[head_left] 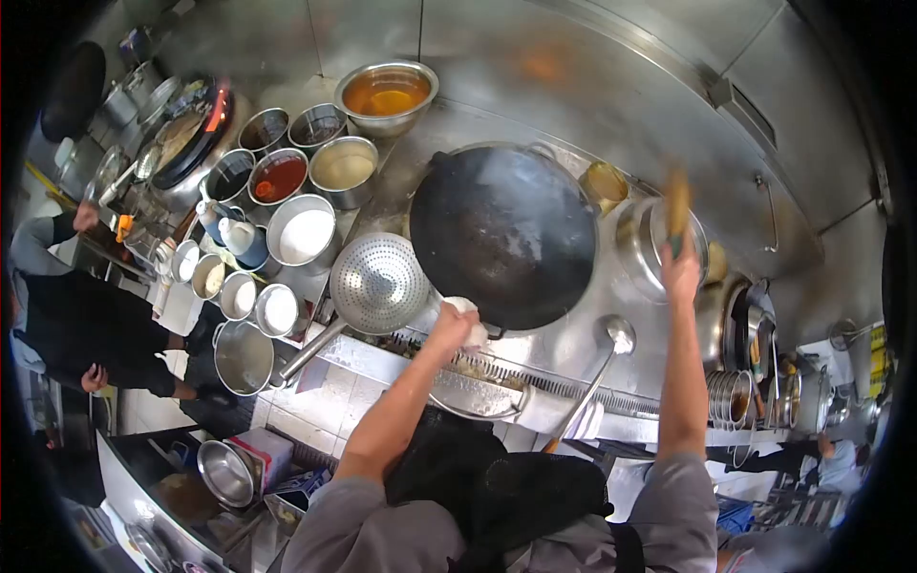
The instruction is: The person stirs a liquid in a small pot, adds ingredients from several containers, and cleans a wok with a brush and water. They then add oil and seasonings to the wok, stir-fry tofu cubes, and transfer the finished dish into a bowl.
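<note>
A large black wok (506, 239) sits on the steel stove, with a wet sheen and a pale haze on its inside. My left hand (453, 330) is closed on a folded white cloth (462, 306) at the wok's near rim. Raised to the right of the wok, my right hand (680, 275) grips a brown wok brush (677, 202) with some green near the grip; motion blurs its upper end. Behind that hand stands a round steel pot (638, 244). A perforated strainer (377, 284) lies just left of my left hand.
Steel pots of sauces and powders (304, 229) crowd the left side, below a bowl of amber liquid (387, 94). A ladle (597, 377) rests across the front edge, its handle sticking out. Co-workers stand at far left (95, 325) and far right (826, 468).
</note>
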The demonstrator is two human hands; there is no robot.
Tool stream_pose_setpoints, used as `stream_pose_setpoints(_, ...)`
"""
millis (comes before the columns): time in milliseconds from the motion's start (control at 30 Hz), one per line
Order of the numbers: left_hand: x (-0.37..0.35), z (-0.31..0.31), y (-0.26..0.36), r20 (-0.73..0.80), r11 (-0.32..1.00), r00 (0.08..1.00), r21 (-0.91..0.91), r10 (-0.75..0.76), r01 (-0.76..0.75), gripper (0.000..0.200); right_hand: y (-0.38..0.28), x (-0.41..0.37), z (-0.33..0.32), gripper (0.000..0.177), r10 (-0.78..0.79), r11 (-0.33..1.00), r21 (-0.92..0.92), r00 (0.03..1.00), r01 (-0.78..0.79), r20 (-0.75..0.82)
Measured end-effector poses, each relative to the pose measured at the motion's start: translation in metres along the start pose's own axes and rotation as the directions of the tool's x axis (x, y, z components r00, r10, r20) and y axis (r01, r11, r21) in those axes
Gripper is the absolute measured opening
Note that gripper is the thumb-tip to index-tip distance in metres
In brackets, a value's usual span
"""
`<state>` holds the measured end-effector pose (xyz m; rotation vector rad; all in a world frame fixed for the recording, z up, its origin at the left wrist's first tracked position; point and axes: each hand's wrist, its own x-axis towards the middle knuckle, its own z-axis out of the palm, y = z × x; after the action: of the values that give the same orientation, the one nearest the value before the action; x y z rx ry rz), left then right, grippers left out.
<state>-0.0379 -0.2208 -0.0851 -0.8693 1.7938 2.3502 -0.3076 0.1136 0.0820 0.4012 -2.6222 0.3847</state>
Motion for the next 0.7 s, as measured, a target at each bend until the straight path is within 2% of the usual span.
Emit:
stream_pose_setpoints(33,0.005,-0.001,0.007,0.065,0.994,0.994,-0.059,-0.091,0.095,0.045,-0.035,0.024,-0.008,0.075,0.017,0.988,0.153,0.983,0.011,-0.183)
stream_pose_setpoints(67,0.013,0.007,-0.017,-0.126,0.998,0.991,-0.051,0.034,-0.040,0.046,-0.066,0.037,0.004,0.075,0.011,0.988,0.152,0.984,0.017,-0.179)
stream_pose_setpoints(100,0.007,0.011,-0.017,-0.129,0.998,0.991,-0.058,0.026,-0.034,0.046,-0.099,0.042,0.019,0.075,0.077,0.968,0.249,0.920,0.023,-0.384)
stream_pose_setpoints(133,-0.001,0.012,-0.005,-0.133,0.982,0.991,-0.185,0.016,-0.040,0.047,-0.134,0.048,0.036,0.076,0.165,0.937,0.345,0.807,0.051,-0.567)
stream_pose_setpoints(167,-0.005,0.011,0.001,-0.135,0.950,0.991,-0.308,0.003,-0.045,0.048,-0.162,0.047,0.071,0.074,0.221,0.863,0.484,0.751,0.146,-0.622)
stream_pose_setpoints(200,0.006,0.007,-0.017,-0.153,0.971,0.986,-0.219,0.063,-0.096,0.047,-0.180,0.032,0.121,0.073,0.282,0.853,0.521,0.806,0.038,-0.520)
stream_pose_setpoints(233,0.009,0.007,-0.028,-0.149,0.972,0.988,-0.222,0.045,-0.078,0.047,-0.183,0.012,0.181,0.073,0.251,0.895,0.417,0.952,-0.159,-0.175)
stream_pose_setpoints(267,0.012,0.008,-0.037,-0.164,0.982,0.984,-0.163,0.067,-0.094,0.045,-0.202,-0.003,0.217,0.072,0.162,0.745,0.494,0.841,-0.447,0.517)
stream_pose_setpoints(300,0.017,0.007,-0.040,-0.174,0.988,0.980,-0.098,0.099,-0.117,0.044,-0.250,-0.043,0.181,0.065,-0.049,0.603,0.549,0.660,-0.579,0.750)
stream_pose_setpoints(367,0.026,-0.001,-0.035,-0.169,0.989,0.976,-0.020,0.139,-0.144,0.042,-0.267,-0.088,0.139,0.075,-0.384,0.513,0.562,0.412,-0.649,0.827)
stream_pose_setpoints(400,0.024,0.000,-0.033,-0.173,0.988,0.973,0.003,0.151,-0.152,0.042,-0.255,-0.079,0.124,0.079,-0.453,0.610,0.527,0.284,-0.592,0.845)
stream_pose_setpoints(433,0.016,0.001,-0.033,-0.173,0.988,0.973,0.025,0.155,-0.153,0.041,-0.225,-0.069,0.110,0.084,-0.498,0.696,0.491,0.142,-0.523,0.856)
stream_pose_setpoints(467,0.011,0.000,-0.024,-0.171,0.988,0.973,0.041,0.155,-0.150,0.039,-0.192,-0.051,0.112,0.083,-0.338,0.836,0.348,0.102,-0.424,0.936)
stream_pose_setpoints(500,0.015,-0.001,-0.022,-0.159,0.987,0.975,0.045,0.156,-0.151,0.039,-0.175,-0.032,0.106,0.081,-0.176,0.934,0.232,0.215,-0.271,0.961)
stream_pose_setpoints(533,0.015,0.001,-0.022,-0.178,0.990,0.975,-0.019,0.135,-0.141,0.038,-0.174,-0.040,0.116,0.079,-0.020,0.939,0.176,0.465,-0.295,0.885)
stream_pose_setpoints(567,0.014,0.007,-0.025,-0.192,0.988,0.975,-0.085,0.110,-0.128,0.037,-0.183,-0.049,0.117,0.078,0.144,0.936,0.120,0.670,-0.332,0.729)
stream_pose_setpoints(633,0.021,0.007,-0.024,-0.183,0.983,0.973,-0.092,0.139,-0.158,0.038,-0.194,-0.072,0.092,0.079,-0.164,0.893,0.286,0.341,-0.347,0.926)
stream_pose_setpoints(667,0.020,0.003,-0.027,-0.185,0.980,0.971,-0.097,0.154,-0.174,0.039,-0.184,-0.073,0.092,0.080,-0.481,0.855,0.501,0.160,-0.133,0.862)
stream_pose_setpoints(700,0.018,0.001,-0.032,-0.189,0.977,0.968,-0.104,0.163,-0.185,0.039,-0.160,-0.054,0.081,0.082,-0.283,0.941,0.289,0.060,-0.175,0.957)
